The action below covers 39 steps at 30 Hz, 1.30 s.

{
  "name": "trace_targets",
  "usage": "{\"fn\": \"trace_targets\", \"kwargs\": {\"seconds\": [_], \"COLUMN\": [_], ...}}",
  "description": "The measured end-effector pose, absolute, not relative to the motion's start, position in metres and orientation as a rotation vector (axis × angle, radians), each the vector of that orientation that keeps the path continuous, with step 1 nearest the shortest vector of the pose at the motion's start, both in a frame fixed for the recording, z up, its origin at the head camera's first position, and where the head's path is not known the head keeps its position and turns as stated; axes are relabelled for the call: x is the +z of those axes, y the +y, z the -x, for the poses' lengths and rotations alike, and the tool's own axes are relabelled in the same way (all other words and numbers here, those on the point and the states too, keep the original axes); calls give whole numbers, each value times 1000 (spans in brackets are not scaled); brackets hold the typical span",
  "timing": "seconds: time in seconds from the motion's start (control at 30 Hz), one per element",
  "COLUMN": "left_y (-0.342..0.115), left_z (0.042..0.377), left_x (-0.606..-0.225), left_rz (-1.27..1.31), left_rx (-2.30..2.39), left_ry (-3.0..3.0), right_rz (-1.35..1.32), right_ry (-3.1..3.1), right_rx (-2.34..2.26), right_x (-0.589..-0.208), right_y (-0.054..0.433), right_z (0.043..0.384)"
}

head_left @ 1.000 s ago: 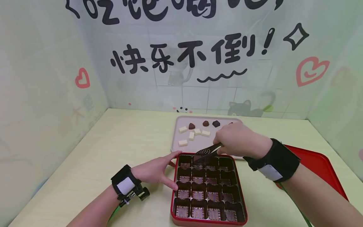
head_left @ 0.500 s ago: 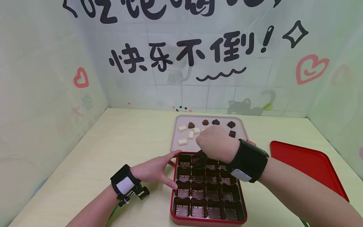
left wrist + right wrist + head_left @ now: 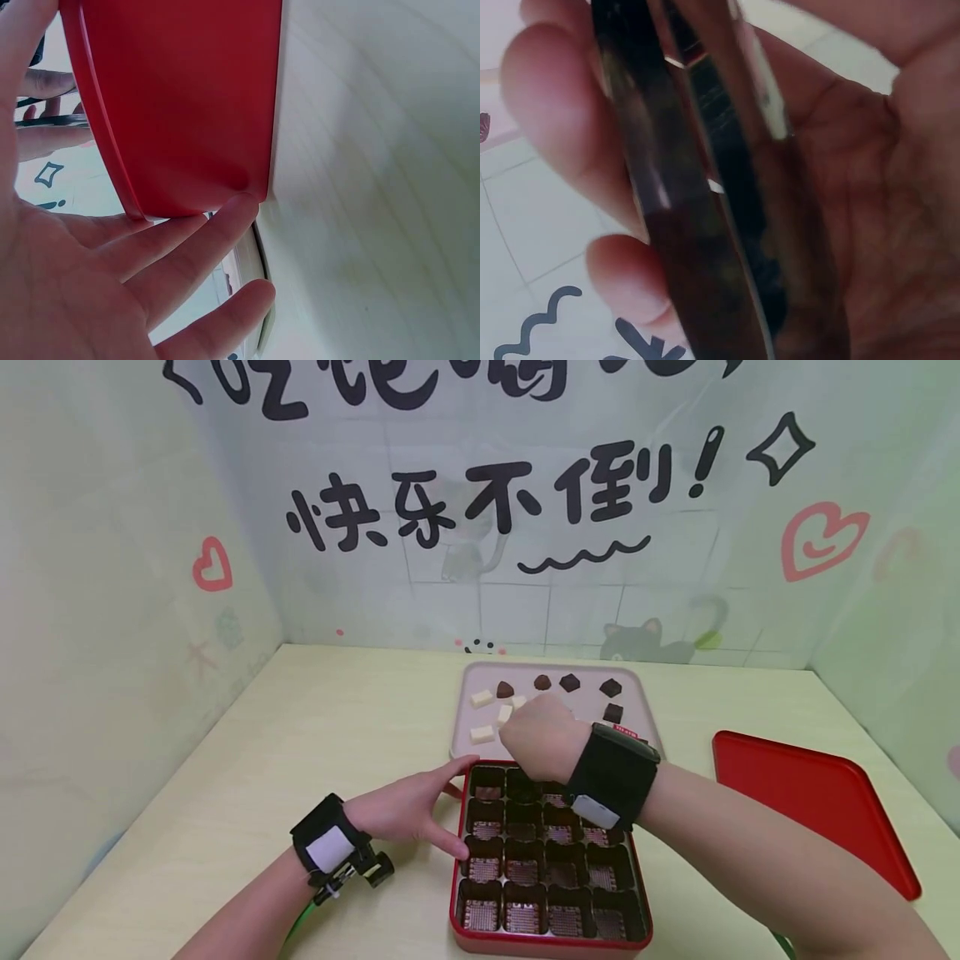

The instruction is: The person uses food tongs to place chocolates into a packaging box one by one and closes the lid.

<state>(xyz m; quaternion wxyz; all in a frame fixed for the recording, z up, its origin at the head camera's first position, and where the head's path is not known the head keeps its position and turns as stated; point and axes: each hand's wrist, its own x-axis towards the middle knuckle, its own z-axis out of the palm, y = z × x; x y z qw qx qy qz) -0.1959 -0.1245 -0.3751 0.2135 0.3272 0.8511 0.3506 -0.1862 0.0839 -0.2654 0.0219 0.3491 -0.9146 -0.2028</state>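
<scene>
A red tin box (image 3: pixel 645 906) with a dark brown divided insert stands on the table. My left hand (image 3: pixel 401 808) spreads along its left side, fingers near the far corner and thumb at the rim. In the left wrist view, fairly straight fingers touch the red wall. My right hand (image 3: pixel 542 739) is above the box's back row and grips tongs (image 3: pixel 675 225) with curled fingers. From the head view the tongs are hidden behind the hand. Whether their tips hold anything cannot be seen. A dark shape fills the second back-row compartment, too dim to name.
Behind the box lies a pale pink tray (image 3: pixel 471 678) bearing white chocolates (image 3: pixel 482 735), brown ones (image 3: pixel 505 690) and dark ones (image 3: pixel 611 687). A flat red lid or tray (image 3: pixel 813 814) lies to the right. A printed curtain (image 3: pixel 360 610) closes off the back.
My right hand has moved left with the tongs, over the box's back row, and turned so the tongs are hidden. My left hand stays in place at the box.
</scene>
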Motion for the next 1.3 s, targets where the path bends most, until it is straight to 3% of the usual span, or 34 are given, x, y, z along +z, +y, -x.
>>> {"fn": "trace_targets", "kwargs": {"seconds": [0.3, 0.67, 1.1, 1.3], "left_y": [-126, -124, -126, -124], "left_z": [195, 193, 194, 193], "left_x": [-375, -374, -376, -375], "left_rz": [-904, -915, -902, -884], "left_rx": [968, 963, 960, 976], "left_ry": [2371, 2374, 2388, 2362], "right_rz": [-1116, -1012, -611, -559], "right_ry": [-2997, -3168, -3068, -3099], "right_rx": [-450, -85, -15, -147], "right_x": [-247, -229, -285, -298], "right_y": [97, 148, 154, 135], "right_z": [188, 205, 295, 313]}}
